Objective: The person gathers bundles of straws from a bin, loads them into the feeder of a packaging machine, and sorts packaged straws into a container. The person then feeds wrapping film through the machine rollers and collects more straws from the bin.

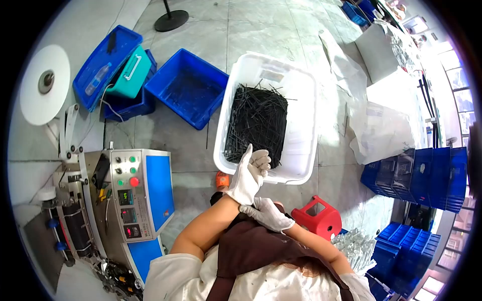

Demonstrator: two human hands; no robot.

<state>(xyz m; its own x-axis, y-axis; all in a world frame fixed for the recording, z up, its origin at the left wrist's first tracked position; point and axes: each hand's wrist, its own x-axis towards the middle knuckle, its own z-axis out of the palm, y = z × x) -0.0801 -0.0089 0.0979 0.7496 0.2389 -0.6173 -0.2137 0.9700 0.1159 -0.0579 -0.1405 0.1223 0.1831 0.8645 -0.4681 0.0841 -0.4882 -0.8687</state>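
Note:
My left hand [249,173], in a white glove, is raised at the near edge of a white bin [301,125], its fingers curled and no object visible in them. My right hand [270,214], also gloved in white, lies across the front of my body, its fingertips at the cuff of the other glove. What its fingers hold, apart from the cuff area, I cannot make out. Many thin black strips [257,120] lie in a tangled heap inside the white bin, just beyond the raised hand.
A blue bin [188,88] stands left of the white one. A machine with a control panel [130,195] is at the left, near a white reel [45,85]. A red stool [317,218] is close at the right, with stacked blue crates [416,178] beyond.

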